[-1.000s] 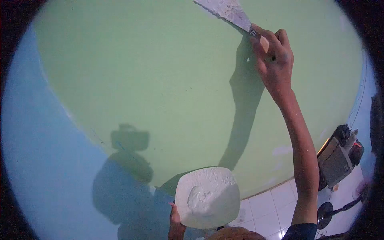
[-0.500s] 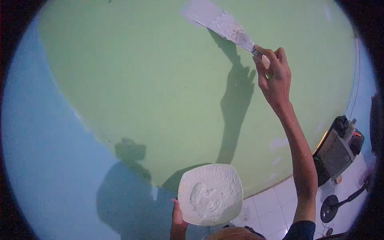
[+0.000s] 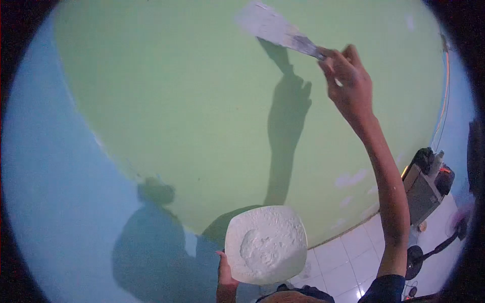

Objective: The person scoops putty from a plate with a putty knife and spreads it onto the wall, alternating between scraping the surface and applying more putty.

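My right hand (image 3: 351, 81) grips the handle of a putty knife (image 3: 303, 44) high on the green wall (image 3: 177, 101). White paste coats its blade, which lies against a pale smeared patch (image 3: 247, 17) near the top of the view. Low in the middle, my left hand (image 3: 226, 270) supports a squarish white plate (image 3: 232, 227) from its left side. Only the thumb and part of that hand show; the other fingers are hidden under the plate. A thick layer of white putty (image 3: 270, 247) covers the plate, with a scooped hollow at its left.
Blue paint (image 3: 35, 151) borders the green at left. Faint pale patches (image 3: 351, 178) mark the wall at lower right. A grey box-like item (image 3: 422, 194) with dark things on it and a black fan (image 3: 415, 262) stand on the white tiled floor (image 3: 348, 278).
The knife blade and my right hand have shifted slightly, with the hand a little higher and further right. The arm's shadow has slid left. My left hand keeps the plate in place.
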A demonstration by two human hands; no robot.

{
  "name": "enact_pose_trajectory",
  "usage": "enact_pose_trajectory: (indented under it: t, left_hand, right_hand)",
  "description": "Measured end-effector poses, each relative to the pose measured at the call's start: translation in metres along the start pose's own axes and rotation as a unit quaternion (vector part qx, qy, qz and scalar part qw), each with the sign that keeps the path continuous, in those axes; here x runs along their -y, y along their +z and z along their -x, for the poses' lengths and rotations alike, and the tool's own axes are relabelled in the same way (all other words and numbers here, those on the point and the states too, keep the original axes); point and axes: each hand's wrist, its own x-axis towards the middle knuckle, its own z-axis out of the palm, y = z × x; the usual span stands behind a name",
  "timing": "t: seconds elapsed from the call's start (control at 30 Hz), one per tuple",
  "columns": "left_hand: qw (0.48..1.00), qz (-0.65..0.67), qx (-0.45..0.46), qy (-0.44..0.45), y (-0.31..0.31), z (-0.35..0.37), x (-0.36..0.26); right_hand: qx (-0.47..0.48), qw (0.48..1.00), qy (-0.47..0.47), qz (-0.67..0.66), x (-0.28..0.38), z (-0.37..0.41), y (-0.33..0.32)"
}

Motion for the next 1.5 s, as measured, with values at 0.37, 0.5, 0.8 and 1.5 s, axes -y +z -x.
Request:
enact_pose_trajectory:
  t: [0.37, 0.5, 0.8, 1.5]
  left_hand:
    - [0.999, -0.021, 0.028, -0.013, 0.015, 0.007, -0.011]
    - [0.999, -0.012, 0.02, -0.043, 0.001, -0.002, -0.01]
    - [0.996, -0.013, 0.081, -0.036, -0.009, -0.009, -0.014]
    - [0.999, -0.008, 0.042, -0.02, 0.011, 0.005, -0.017]
  right_hand:
    - [-0.006, 0.999, -0.023, 0.026, 0.048, -0.062, -0.015]
    - [0.012, 0.999, 0.006, 0.029, 0.053, -0.033, -0.022]
    - [-0.008, 0.997, 0.048, 0.054, 0.097, -0.037, -0.036]
    - [0.051, 0.994, 0.065, 0.069, 0.107, -0.039, -0.042]
